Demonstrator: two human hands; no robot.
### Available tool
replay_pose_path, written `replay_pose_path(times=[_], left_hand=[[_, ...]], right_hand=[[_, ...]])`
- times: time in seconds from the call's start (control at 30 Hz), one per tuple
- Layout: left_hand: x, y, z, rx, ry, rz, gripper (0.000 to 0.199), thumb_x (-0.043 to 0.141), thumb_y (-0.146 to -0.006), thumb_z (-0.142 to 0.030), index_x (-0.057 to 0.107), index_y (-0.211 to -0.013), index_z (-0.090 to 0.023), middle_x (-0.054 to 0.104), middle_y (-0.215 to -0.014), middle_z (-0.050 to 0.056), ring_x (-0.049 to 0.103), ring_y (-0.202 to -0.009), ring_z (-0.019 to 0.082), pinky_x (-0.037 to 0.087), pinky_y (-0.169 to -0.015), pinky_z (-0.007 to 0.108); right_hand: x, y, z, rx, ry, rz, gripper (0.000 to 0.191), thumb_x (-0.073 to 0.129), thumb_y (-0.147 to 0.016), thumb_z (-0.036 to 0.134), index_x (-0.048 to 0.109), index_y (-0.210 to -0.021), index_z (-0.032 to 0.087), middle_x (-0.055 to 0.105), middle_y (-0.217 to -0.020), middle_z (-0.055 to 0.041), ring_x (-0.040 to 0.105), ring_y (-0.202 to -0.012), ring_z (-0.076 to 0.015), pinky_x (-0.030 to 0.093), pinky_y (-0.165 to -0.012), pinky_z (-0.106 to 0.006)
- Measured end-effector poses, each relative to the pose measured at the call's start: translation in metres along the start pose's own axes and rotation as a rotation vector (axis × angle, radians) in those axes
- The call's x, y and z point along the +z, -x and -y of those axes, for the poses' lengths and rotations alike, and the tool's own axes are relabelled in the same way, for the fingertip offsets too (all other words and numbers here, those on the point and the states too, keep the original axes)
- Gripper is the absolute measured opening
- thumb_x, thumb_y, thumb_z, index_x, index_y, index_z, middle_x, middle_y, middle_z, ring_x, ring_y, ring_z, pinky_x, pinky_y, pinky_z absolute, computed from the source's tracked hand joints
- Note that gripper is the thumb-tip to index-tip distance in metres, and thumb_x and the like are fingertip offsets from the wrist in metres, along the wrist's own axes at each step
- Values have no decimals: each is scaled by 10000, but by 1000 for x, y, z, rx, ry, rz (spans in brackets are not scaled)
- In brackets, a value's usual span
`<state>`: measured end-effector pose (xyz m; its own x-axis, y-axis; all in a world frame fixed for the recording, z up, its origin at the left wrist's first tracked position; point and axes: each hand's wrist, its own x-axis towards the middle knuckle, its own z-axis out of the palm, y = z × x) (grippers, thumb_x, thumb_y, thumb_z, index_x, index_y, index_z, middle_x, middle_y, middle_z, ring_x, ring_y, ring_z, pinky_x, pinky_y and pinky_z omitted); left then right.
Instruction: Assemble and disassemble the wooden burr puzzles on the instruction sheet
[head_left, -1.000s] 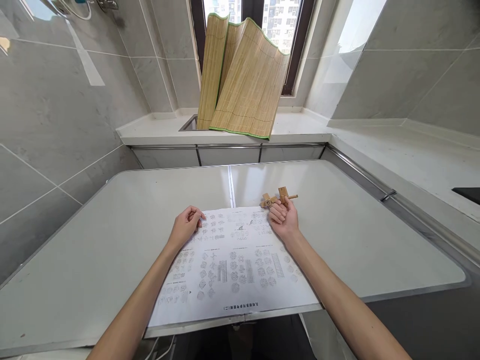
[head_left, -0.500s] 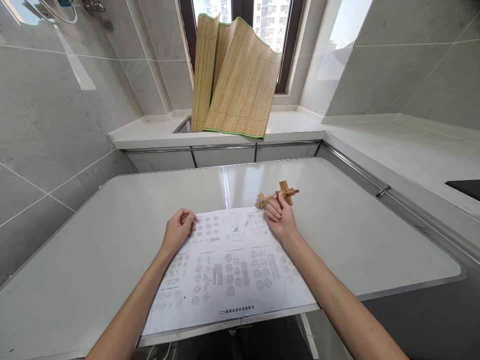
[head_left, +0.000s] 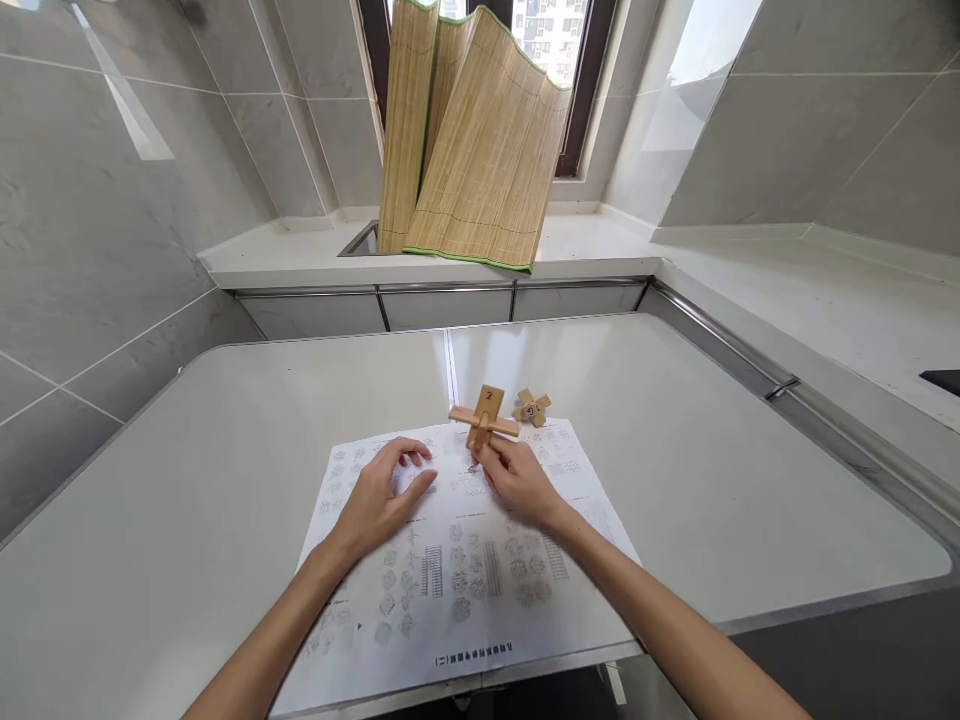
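A wooden interlocking puzzle (head_left: 488, 404) with crossed bars, one marked "2", is pinched by its lower end in my right hand (head_left: 520, 482). It is held up above the far part of a printed diagram sheet (head_left: 457, 655). My left hand (head_left: 388, 492) hovers over or rests on the sheet's left side, thumb and fingers apart, holding nothing. Just beyond the sheet's far edge lies a smaller wooden star-shaped puzzle (head_left: 532, 408) with a mark on its middle. The fingertips of my right hand are partly hidden behind the held puzzle's lower end.
The white table (head_left: 165, 520) fills the foreground, with a seam (head_left: 451, 370) down its far middle. Behind it, a folded bamboo mat (head_left: 487, 150) leans on the ledge (head_left: 585, 240) by the window. A metal rail (head_left: 720, 335) runs along the right wall.
My right hand has brought the larger wooden puzzle left and nearer, over the sheet, uncovering the smaller one. My left hand has moved right and its fingers have spread.
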<state>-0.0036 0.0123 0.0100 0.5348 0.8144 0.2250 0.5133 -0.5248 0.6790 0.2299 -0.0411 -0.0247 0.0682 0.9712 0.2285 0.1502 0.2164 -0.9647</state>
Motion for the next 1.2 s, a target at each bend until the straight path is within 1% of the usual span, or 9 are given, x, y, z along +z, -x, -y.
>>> replay_pose_path(times=[0.13, 0.23, 0.3, 0.4, 0.53, 0.63, 0.87, 1.03, 1.2], left_hand=[[7, 5, 4, -43, 343, 103, 665, 627, -933, -678, 525, -1431, -249, 635, -1394, 146, 620, -1208, 316, 476, -1075, 458], [11, 8, 8, -80, 517, 162, 931, 709, -825, -775, 424, -1557, -274, 476, -1604, 165, 482, -1445, 392, 368, -1220, 514], [11, 8, 9, -101, 609, 221, 1063, 764, -746, -803, 390, -1595, -282, 449, -1634, 169, 406, -1514, 428, 327, -1257, 547], [11, 7, 7, -125, 731, 293, 1197, 828, -638, -819, 380, -1614, -290, 485, -1609, 180, 451, -1479, 464, 389, -1217, 582], [8, 6, 5, -130, 771, 322, 1095, 878, -651, -747, 474, -1557, -282, 554, -1541, 178, 547, -1396, 449, 482, -1143, 540], [8, 5, 1, -89, 741, 295, 1000, 907, -686, -656, 503, -1525, -290, 565, -1528, 162, 586, -1355, 411, 513, -1119, 496], [13, 6, -14, 30, 602, 183, 920, 941, -704, -487, 495, -1489, -313, 550, -1533, 149, 633, -1258, 350, 550, -1083, 489], [14, 7, -17, 83, 592, 173, 920, 962, -689, -399, 501, -1478, -299, 560, -1519, 147, 652, -1211, 326, 545, -1082, 494], [17, 9, -18, 97, 603, 153, 924, 970, -679, -377, 509, -1475, -299, 593, -1482, 137, 670, -1199, 322, 553, -1071, 488]], right_hand=[[6, 4, 9, -108, 187, 124, 320, 501, -1044, 323, 592, -762, 203, 551, -670, 3, 456, -587, -146, 322, -582, -279], [11, 7, 18, -192, 253, 241, 284, 447, -1077, 301, 656, -909, 205, 615, -738, -6, 523, -626, -151, 372, -627, -267], [15, 9, 19, -209, 321, 323, 277, 440, -1089, 280, 683, -973, 217, 668, -772, -8, 562, -637, -150, 384, -641, -258], [20, 12, 15, -273, 451, 387, 227, 506, -1066, 282, 670, -926, 211, 722, -792, -21, 587, -629, -156, 359, -620, -260], [22, 14, 8, -349, 501, 403, 216, 509, -1056, 251, 638, -887, 216, 737, -814, -18, 595, -637, -150, 327, -609, -254], [20, 14, 5, -359, 492, 383, 226, 508, -1040, 229, 614, -841, 212, 703, -776, -9, 553, -608, -137, 296, -597, -253], [14, 16, 7, -252, 398, 352, 267, 498, -1016, 235, 528, -751, 213, 582, -689, 4, 431, -569, -133, 286, -594, -258], [15, 18, 5, -204, 335, 366, 250, 500, -974, 183, 473, -729, 218, 499, -657, 29, 352, -558, -125, 272, -566, -257], [15, 20, 3, -169, 309, 364, 275, 487, -1001, 212, 482, -726, 220, 503, -637, 35, 382, -534, -120, 280, -552, -255]])
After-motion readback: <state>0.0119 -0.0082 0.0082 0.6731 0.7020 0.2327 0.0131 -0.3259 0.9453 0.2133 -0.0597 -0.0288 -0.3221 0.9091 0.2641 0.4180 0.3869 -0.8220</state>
